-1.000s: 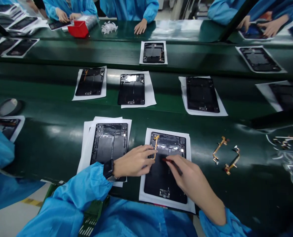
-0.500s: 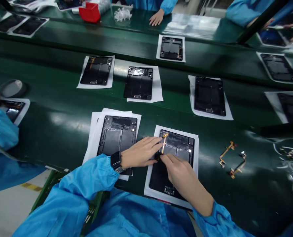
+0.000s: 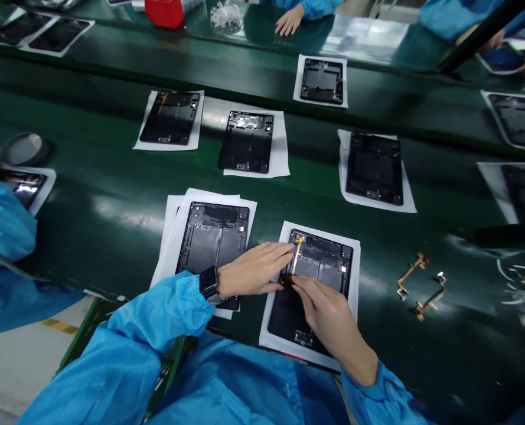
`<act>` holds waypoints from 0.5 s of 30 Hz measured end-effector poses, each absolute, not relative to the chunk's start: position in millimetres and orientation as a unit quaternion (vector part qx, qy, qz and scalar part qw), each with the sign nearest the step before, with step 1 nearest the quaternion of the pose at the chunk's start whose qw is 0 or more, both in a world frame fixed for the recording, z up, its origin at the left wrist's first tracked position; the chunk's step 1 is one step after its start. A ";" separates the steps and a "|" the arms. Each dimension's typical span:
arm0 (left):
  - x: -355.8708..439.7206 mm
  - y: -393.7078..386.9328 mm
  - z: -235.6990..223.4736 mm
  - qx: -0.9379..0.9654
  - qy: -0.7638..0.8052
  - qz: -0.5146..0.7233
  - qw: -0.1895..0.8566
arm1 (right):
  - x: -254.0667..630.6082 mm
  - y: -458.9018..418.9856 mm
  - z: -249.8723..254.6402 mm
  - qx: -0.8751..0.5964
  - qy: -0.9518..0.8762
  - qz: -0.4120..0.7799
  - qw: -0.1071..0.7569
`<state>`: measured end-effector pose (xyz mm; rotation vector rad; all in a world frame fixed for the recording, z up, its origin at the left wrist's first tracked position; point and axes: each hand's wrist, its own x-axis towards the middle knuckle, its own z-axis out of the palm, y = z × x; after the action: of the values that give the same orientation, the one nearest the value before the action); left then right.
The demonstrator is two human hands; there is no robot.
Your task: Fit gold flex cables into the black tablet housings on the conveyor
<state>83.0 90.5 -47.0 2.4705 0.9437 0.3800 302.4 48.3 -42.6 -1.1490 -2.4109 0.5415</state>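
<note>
Thin orange flex cable point(image 3: 296, 258), light, floppy, easily creased, best held by its edges, lies across the upper tablet housing point(image 3: 289, 324); left hand point(image 3: 253, 270) rests open and flat beside it, right hand point(image 3: 319, 313) pinches a small dark tool point(image 3: 286, 280) at its lower end.

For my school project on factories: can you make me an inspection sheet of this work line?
Surface: shiny green belt.
Job's things: tablet back on paper, gold flex cable lying on it.
Clutter: red box, white plastic bits, both far off.
Hands: left hand flat beside the cable; right hand pinching a dark tool.
Cables: two more flex cables on the belt.
Surroundings: more tablets, a co-worker's hand, green crate.
</note>
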 end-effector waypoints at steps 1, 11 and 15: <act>83.1 90.5 -47.0 0.898 0.346 0.138 0.233 | 300.6 47.7 -43.0 -0.409 -0.870 0.188 0.202; 84.1 90.9 -50.4 0.893 0.351 0.149 0.241 | 273.9 65.0 -21.8 -0.393 -0.910 0.127 0.045; 83.6 89.9 -48.8 0.891 0.352 0.155 0.240 | 290.2 65.8 -22.9 -0.421 -0.896 0.130 0.055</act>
<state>83.6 89.9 -48.8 2.4402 0.9644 0.4236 290.2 65.8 -22.9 -1.2799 -2.7202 0.3952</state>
